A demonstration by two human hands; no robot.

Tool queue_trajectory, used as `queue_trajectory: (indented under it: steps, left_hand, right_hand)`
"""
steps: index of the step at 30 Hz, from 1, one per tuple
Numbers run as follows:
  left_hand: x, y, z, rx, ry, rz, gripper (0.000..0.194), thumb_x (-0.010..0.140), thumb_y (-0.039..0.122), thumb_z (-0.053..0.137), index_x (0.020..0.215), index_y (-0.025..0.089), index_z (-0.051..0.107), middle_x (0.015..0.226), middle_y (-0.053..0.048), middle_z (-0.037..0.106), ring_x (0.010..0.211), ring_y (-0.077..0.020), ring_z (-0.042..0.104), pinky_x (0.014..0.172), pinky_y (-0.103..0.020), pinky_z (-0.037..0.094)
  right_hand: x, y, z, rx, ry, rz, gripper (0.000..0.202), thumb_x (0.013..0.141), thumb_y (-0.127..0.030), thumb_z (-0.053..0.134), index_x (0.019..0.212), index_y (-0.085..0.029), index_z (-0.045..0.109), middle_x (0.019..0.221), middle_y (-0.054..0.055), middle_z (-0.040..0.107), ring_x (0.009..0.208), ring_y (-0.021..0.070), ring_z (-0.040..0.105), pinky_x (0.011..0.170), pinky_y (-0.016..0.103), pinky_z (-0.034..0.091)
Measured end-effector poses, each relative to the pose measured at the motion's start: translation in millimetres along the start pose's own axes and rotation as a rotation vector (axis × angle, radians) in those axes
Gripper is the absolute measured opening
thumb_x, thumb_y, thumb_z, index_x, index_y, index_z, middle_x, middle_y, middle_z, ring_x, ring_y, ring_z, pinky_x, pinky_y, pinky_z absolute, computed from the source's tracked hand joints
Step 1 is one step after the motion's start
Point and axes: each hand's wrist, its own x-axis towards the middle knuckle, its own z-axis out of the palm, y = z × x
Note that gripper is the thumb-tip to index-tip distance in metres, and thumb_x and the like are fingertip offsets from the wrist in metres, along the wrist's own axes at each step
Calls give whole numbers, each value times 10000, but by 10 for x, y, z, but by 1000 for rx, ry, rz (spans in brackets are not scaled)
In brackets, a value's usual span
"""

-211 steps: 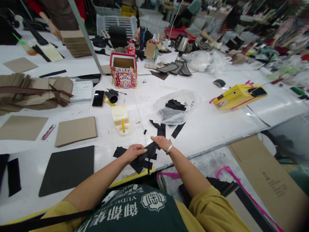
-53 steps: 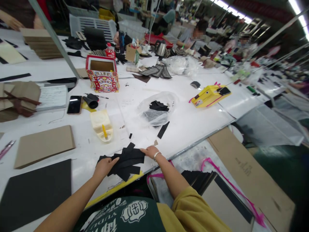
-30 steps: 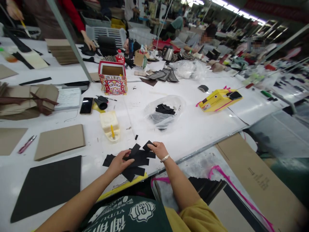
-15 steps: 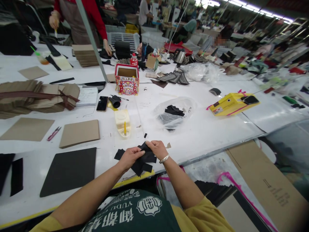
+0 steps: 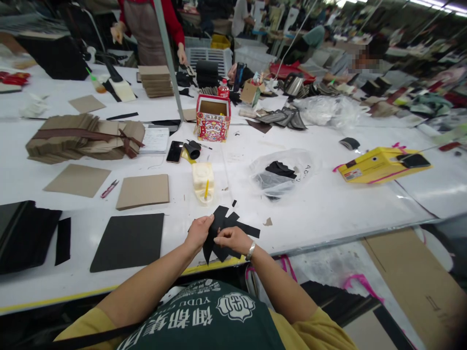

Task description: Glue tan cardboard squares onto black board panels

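White worktable filled most of the head view, the only camera, with a busy workshop behind it; a co-worker in red sleeves stood across at upper left. Work sat at the near edge: loose pile of black strips, fanned at mixed angles, right in front of the apron. Left hand pinched a black piece between thumb and fingers, holding it tilted over the pile, one end pointing away, the other down toward the wearer. Right hand had thumb and fingertips drawn together against that piece or the strips under it; couldn't tell whether it gripped anything. Step in hand, my read: picking through the strips and sorting out one piece, left steadying, right working. Next move called for a clean separation, I'd judge: keep the left pinch firm, get the right fingertips on a single edge, don't drag neighbours along. Black on black made layers hard to count. Nearby: clear plastic bag with more dark pieces inside, beyond the pile; cream tub with a yellow stick, beyond the left hand; black sheet flat to the left, apart from both hands.
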Motion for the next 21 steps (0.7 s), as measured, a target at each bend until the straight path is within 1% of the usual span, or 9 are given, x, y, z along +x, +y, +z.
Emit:
queue_trajectory:
  steps: [4,7,9,11,13,15,18,21]
  left_hand:
    - [1,-10,-45,-83,-6,-57,407,722,515,504,653,125,598,533,-17,608,422,-121,517,431,-239,405]
    - [11,-39,-89,-132,-6,-66,416,720,514,514,665,112,604,559,-36,625,441,-133,537,440,-249,418]
    - [22,-60,-115,-161,-3,-76,415,713,507,530,665,103,607,572,-50,633,463,-139,553,458,-253,427]
    - [30,-70,-136,-183,-14,-121,418,705,506,544,677,95,610,556,-54,627,452,-144,551,450,-261,426]
    - [26,-67,-155,-203,-35,-167,423,696,509,555,698,90,609,547,-55,619,441,-150,547,438,-269,426]
    - [6,-63,-180,-219,-55,-181,418,687,505,570,712,89,604,575,-59,624,474,-153,562,460,-272,442]
    - [-48,-90,-242,-180,-110,-209,389,660,472,622,758,96,604,628,-52,629,537,-138,573,513,-250,456]
    - [-95,-174,-320,-83,-159,-267,368,607,403,691,835,127,604,685,-28,633,591,-120,578,553,-231,462]
  right_hand:
    - [58,39,133,38,59,-3,275,715,-400,572,649,-138,626,598,7,601,536,89,524,546,202,413]
    - [94,42,165,77,32,-16,243,731,-351,541,645,-138,620,636,15,618,542,83,532,562,201,423]
    - [110,39,175,89,1,-17,231,733,-330,528,638,-138,616,636,14,619,538,80,533,561,199,423]
    - [124,37,186,91,-4,-15,218,728,-311,521,630,-139,612,627,11,616,529,78,531,553,198,421]
    - [134,38,201,88,13,-13,197,712,-293,527,618,-139,606,607,5,608,518,77,525,540,196,417]
    - [137,38,216,70,36,-2,177,693,-278,540,601,-138,600,582,-1,597,504,76,515,522,192,410]
    - [132,52,233,31,88,35,170,669,-287,574,586,-139,588,533,-14,571,474,71,491,486,182,388]
    - [128,109,243,-11,160,70,205,641,-329,623,571,-147,559,464,-38,512,438,62,450,436,169,344]
